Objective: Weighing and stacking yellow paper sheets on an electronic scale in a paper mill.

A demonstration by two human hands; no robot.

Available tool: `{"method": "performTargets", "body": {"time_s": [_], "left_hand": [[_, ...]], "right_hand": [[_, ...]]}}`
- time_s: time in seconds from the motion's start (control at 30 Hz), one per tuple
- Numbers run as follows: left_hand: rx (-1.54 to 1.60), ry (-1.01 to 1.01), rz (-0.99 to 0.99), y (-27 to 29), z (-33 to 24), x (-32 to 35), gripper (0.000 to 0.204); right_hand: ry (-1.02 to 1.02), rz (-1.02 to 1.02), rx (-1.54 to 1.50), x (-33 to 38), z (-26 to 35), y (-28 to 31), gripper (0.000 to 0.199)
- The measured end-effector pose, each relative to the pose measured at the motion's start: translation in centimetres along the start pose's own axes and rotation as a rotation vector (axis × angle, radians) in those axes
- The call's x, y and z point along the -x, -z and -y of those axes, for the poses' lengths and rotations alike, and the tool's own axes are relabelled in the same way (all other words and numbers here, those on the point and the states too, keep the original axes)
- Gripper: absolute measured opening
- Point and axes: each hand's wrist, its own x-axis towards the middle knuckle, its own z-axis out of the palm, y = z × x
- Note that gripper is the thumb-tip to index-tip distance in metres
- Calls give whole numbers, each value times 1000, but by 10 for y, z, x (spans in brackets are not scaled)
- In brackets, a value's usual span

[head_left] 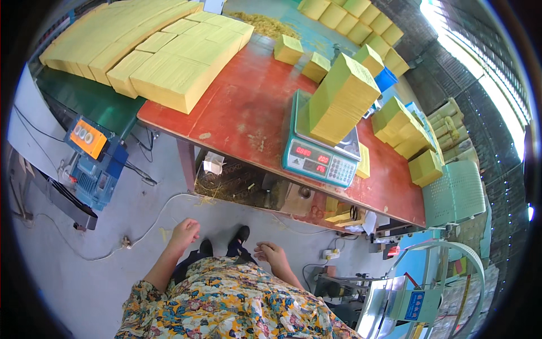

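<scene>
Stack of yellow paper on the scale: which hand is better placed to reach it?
Right, probably. The right hand hangs empty below the scale bearing the stack of yellow paper; the left hand is farther left.

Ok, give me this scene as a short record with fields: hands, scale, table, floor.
left hand: left hand empty, loosely closed, hanging over the grey floor
right hand: right hand empty, fingers loosely curled, touching nothing
scale: weighing scale with lit red display, bearing a tall stack of yellow paper
table: red table with more yellow paper bundles at its left and right
floor: blue motor unit at left, white cable
</scene>
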Motion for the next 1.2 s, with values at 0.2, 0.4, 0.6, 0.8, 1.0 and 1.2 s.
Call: {"method": "performTargets", "body": {"time_s": [0.2,0.4,0.6,0.8,1.0,1.2], "left_hand": [[-52,70,9,11,14,14,29],[-47,60,55,2,18,4,27],[-495,-227,636,7,154,-47,40],[-431,91,930,-44,115,-37,44],[-546,117,1167,-30,148,-87,43],[-1010,-95,1266,-24,191,-110,43]], "right_hand": [[55,175,217,-11,-24,-24,28],[34,134,233,-21,-37,-11,29],[206,143,778,-64,-96,21,30],[145,90,634,-35,-125,80,40],[18,48,741,-76,-257,144,40],[-108,-32,760,-77,-226,123,54]]}}
